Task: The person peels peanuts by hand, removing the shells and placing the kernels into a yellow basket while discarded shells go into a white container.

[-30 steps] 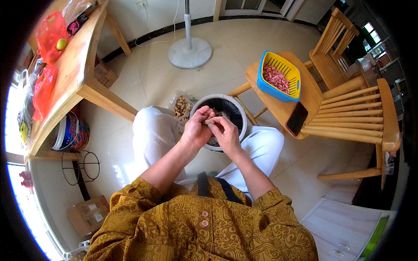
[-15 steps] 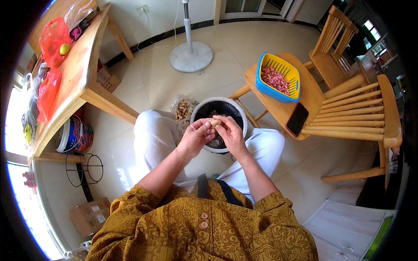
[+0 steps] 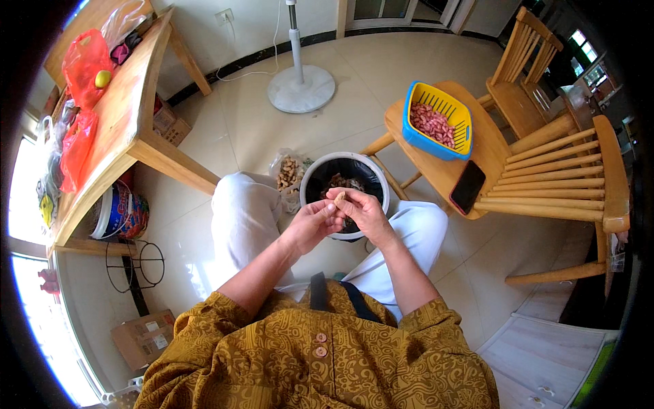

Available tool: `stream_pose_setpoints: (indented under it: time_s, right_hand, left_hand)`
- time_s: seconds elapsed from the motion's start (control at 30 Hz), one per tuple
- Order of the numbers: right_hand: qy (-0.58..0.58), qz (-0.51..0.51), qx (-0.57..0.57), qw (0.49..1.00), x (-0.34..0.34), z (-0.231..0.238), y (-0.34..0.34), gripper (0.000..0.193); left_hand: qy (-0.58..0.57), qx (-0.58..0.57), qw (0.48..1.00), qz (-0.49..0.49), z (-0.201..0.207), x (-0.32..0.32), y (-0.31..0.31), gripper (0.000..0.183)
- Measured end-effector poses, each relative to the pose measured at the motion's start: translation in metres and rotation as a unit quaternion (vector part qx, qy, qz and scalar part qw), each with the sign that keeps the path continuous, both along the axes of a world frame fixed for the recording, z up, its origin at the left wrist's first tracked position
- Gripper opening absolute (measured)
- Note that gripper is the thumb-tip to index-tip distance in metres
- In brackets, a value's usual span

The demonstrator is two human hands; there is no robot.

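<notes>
A peanut in its tan shell (image 3: 340, 196) is pinched between the thumb and fingers of my right hand (image 3: 368, 217). Close against it, my left hand (image 3: 312, 223) has its thumb and fingers pressed together, and whatever they hold is hidden. Both hands are over the near rim of a white bucket (image 3: 385, 194) lined with a black bag, with brown shells inside. Just left of the bucket, a clear plastic bag of unshelled peanuts (image 3: 289, 172) lies open on the floor. Pinkish-red shelled peanuts (image 3: 433, 125) fill the bottom of a yellow and blue basket (image 3: 421, 146).
The basket and a black phone (image 3: 467, 187) rest on a wooden chair seat (image 3: 487, 146) to the right. A wooden table (image 3: 112, 136) with red plastic bags (image 3: 85, 68) stands left. Ahead is a round stand base (image 3: 300, 90). A cardboard box (image 3: 143, 339) sits lower left.
The peanut has tipped from lying level between both hands to pointing upward in my right fingers. My left fingers have slid lower and curled in. The bucket's contents show more.
</notes>
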State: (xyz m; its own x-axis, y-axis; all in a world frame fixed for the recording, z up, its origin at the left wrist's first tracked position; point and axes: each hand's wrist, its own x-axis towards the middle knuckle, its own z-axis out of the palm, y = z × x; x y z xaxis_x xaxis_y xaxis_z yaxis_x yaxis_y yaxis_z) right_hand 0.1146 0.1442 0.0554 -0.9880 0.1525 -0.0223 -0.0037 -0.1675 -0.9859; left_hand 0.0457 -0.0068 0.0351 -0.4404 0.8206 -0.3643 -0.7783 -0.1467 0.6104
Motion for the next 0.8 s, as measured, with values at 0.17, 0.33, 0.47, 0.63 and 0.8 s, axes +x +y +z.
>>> stream_pose_setpoints:
  time_s: [0.17, 0.33, 0.47, 0.63, 0.8]
  right_hand:
    - [0.037, -0.026, 0.054, 0.998, -0.001, -0.005, 0.000, 0.023]
    - [0.025, -0.014, 0.084, 0.996, 0.001, -0.009, -0.003, 0.016]
    - [0.028, 0.028, 0.132, 0.990, 0.003, -0.004, -0.008, 0.015]
    - [0.010, 0.023, 0.101, 0.995, 0.008, -0.009, -0.011, 0.016]
    - [-0.003, 0.020, 0.098, 0.995, 0.009, 0.001, -0.015, 0.017]
  left_hand:
    - [0.201, -0.137, 0.970, 0.017, -0.006, -0.001, -0.003, 0.040]
    - [0.283, -0.036, 0.958, 0.022, 0.016, -0.004, -0.004, 0.069]
    - [0.223, 0.024, 0.973, -0.057, 0.014, -0.008, -0.002, 0.055]
    - [0.232, 0.013, 0.972, -0.040, 0.012, -0.002, 0.000, 0.040]
    - [0.253, 0.003, 0.967, -0.030, 0.009, -0.001, -0.001, 0.042]
